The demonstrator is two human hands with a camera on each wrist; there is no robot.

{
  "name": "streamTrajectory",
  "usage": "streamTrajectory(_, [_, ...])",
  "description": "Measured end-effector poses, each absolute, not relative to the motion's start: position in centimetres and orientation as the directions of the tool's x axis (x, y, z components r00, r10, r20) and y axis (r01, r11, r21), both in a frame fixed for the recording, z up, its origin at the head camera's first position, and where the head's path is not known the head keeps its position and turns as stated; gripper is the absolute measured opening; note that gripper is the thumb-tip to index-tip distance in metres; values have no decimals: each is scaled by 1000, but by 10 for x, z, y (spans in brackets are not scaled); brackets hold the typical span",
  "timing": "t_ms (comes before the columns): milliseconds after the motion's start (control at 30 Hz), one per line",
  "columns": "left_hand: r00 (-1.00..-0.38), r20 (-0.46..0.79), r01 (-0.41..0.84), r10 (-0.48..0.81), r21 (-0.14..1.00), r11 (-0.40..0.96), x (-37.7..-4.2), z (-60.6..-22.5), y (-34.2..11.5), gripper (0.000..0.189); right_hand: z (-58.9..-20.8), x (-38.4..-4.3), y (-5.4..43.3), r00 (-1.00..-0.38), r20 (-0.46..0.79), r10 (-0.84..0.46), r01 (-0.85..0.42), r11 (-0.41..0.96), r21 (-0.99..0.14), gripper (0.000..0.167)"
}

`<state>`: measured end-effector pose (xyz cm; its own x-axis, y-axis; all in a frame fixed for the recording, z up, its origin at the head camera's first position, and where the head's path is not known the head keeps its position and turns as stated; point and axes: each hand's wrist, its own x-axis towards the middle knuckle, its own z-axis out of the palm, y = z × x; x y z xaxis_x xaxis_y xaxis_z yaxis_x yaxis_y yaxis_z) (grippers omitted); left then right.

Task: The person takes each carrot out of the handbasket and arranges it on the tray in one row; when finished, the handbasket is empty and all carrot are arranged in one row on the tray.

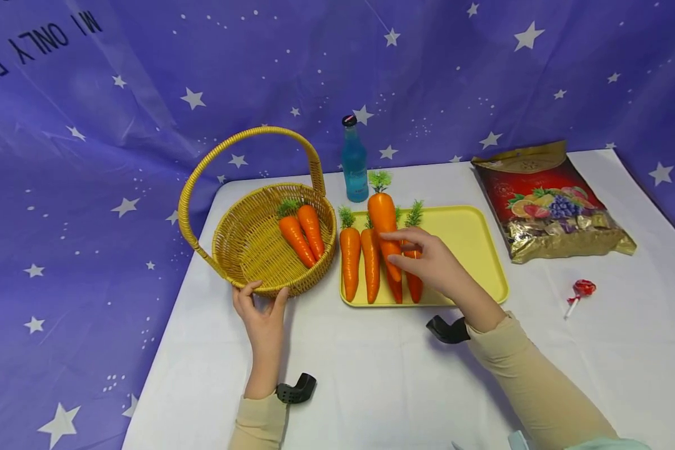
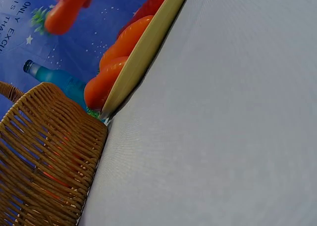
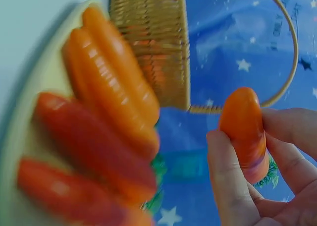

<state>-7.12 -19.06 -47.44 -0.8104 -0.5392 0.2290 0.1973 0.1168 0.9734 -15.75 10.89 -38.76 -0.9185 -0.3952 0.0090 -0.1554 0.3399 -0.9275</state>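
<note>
My right hand (image 1: 427, 259) pinches an orange carrot (image 1: 382, 215) between thumb and fingers, lifted above a yellow tray (image 1: 467, 250). The right wrist view shows this carrot (image 3: 243, 129) end-on in the grip. Several more carrots (image 1: 350, 262) lie side by side on the tray, green tops toward the back. My left hand (image 1: 264, 319) touches the near rim of a wicker basket (image 1: 242, 250), thumb and fingers spread along it. Inside the basket lie two carrots (image 1: 296, 240), leaning on its right side. The left wrist view shows the basket's woven wall (image 2: 54, 151), not the left hand.
A blue bottle (image 1: 354, 162) stands behind the tray, close to the basket. To the right lie a red and gold candy bag (image 1: 551, 206) and a red lollipop (image 1: 584, 288). The basket's tall arched handle (image 1: 188, 194) rises on its left. A starry purple cloth (image 1: 427, 75) hangs behind the white table.
</note>
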Motion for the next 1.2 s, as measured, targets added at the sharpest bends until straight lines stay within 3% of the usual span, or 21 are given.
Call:
streamTrajectory(367, [-826, 210, 180, -523, 978, 108, -64, -447, -182, 51, -416, -137, 157, -973, 35, -228, -133, 431, -893, 40])
streamTrajectory(533, [-824, 208, 184, -527, 978, 98, -63, -447, -183, 52, -428, -130, 170, -983, -18, -181, -75, 493, -867, 42])
streamTrajectory(1200, [-832, 200, 191, -518, 979, 72, -63, -448, -182, 55, -450, -131, 166, -985, 17, -174, -120, 599, -792, 42])
